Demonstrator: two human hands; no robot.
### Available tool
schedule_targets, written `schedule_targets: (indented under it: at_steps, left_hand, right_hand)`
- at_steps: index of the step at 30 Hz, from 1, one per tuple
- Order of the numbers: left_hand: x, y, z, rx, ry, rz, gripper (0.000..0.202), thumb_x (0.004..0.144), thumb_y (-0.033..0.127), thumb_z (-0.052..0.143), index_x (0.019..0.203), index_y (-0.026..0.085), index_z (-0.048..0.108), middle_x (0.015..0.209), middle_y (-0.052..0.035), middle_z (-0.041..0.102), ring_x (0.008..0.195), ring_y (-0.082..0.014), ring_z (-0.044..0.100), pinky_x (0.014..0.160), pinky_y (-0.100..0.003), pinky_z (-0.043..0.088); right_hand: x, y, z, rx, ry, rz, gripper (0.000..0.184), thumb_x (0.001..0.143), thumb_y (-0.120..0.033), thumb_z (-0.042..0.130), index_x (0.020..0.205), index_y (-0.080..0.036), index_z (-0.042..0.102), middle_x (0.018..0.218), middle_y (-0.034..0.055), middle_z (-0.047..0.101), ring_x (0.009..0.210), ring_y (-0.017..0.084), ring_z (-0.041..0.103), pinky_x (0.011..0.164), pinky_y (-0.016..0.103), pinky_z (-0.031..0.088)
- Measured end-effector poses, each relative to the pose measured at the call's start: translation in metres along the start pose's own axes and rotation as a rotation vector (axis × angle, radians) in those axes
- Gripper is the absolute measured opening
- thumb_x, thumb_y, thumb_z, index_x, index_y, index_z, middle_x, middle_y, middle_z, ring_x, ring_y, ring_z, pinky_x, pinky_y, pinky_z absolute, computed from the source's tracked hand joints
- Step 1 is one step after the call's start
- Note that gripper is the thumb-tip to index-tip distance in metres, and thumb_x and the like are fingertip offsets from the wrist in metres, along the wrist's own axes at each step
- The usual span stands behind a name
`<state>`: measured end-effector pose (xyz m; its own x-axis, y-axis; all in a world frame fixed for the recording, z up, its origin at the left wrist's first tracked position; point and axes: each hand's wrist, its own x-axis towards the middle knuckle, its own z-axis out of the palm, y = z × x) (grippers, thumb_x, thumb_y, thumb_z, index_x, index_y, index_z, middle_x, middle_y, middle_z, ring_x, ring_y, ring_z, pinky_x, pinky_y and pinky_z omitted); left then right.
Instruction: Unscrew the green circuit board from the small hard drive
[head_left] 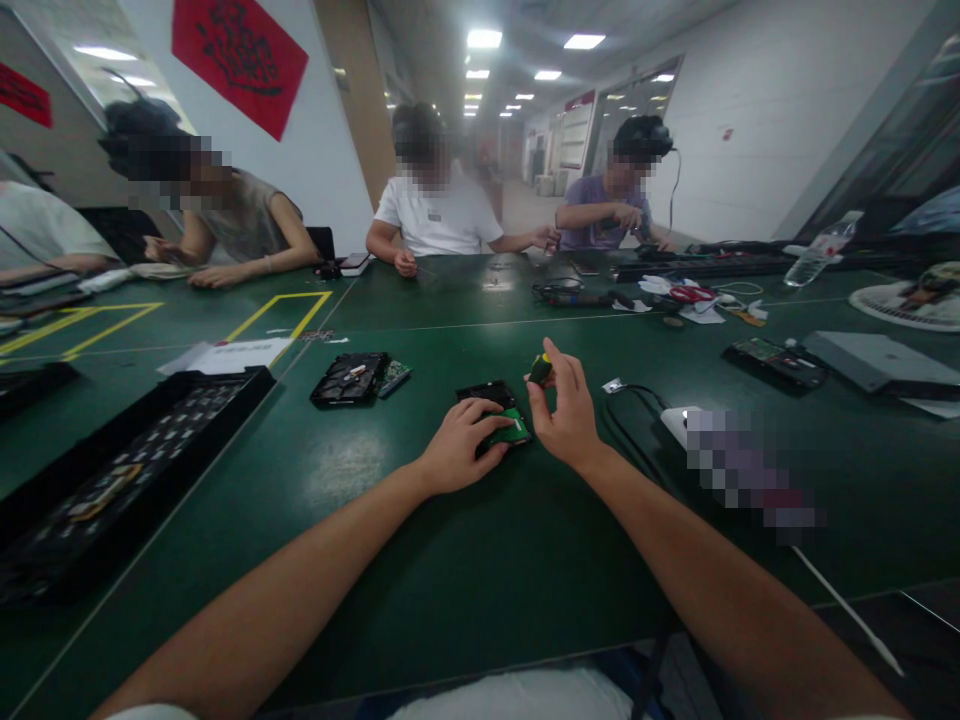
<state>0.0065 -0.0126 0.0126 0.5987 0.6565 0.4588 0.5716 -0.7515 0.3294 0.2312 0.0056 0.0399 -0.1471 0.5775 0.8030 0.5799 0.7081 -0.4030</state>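
Is a broad dark-green table (352, 610), marked with yellow outlines (315, 316). Carries a long black tray (195, 458) and a white sheet (255, 352) at the left; a black casing (341, 382) just beside a small circuit board (395, 377) and, nearer the middle, a black-and-green device (515, 430); at the right, a black cable (613, 425) and a gray box (885, 360).

- I face a green desk (487, 580).
- Beyond its far-left corner: red poster (262, 85) on white pillar (319, 175).
- Past its far edge, I see lit ceiling panels (484, 39).
- Beyond its far-right corner: pale wall (757, 100).
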Motion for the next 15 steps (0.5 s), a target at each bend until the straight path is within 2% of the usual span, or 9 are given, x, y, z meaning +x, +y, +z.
schedule_targets:
  at_steps: [4, 11, 15]
  left_hand:
    - [0.0003, 0.0005, -0.0001, -0.003, 0.002, 0.000, 0.039, 0.095, 0.035, 0.064, 0.133, 0.027, 0.066, 0.136, -0.0112, 0.061, 0.128, -0.0327, 0.055, 0.109, -0.055, 0.045]
    - [0.0002, 0.0013, -0.0007, 0.005, 0.003, 0.001, 0.038, 0.096, 0.035, 0.063, 0.133, 0.027, 0.066, 0.136, -0.0110, 0.061, 0.128, -0.0320, 0.055, 0.110, -0.055, 0.045]
    - [0.0000, 0.0005, -0.0002, 0.005, 0.002, -0.002, 0.038, 0.096, 0.036, 0.063, 0.133, 0.027, 0.066, 0.136, -0.0107, 0.060, 0.128, -0.0319, 0.055, 0.110, -0.055, 0.045]
  right_hand:
    - [0.0003, -0.0004, -0.0001, 0.004, -0.009, -0.005, 0.070, 0.102, -0.027, 0.050, 0.165, -0.030, 0.021, 0.139, 0.0152, 0.052, 0.116, 0.028, 0.061, 0.097, 0.050, 0.061]
    - [0.0018, -0.0011, -0.0011, -0.028, 0.018, -0.011, 0.068, 0.099, -0.030, 0.061, 0.161, -0.033, 0.032, 0.128, 0.0111, 0.054, 0.096, 0.022, 0.059, 0.081, 0.042, 0.063]
    - [0.0020, -0.0015, -0.0010, -0.037, 0.008, -0.011, 0.069, 0.099, -0.030, 0.061, 0.161, -0.034, 0.032, 0.127, 0.0109, 0.055, 0.103, 0.024, 0.060, 0.086, 0.044, 0.062]
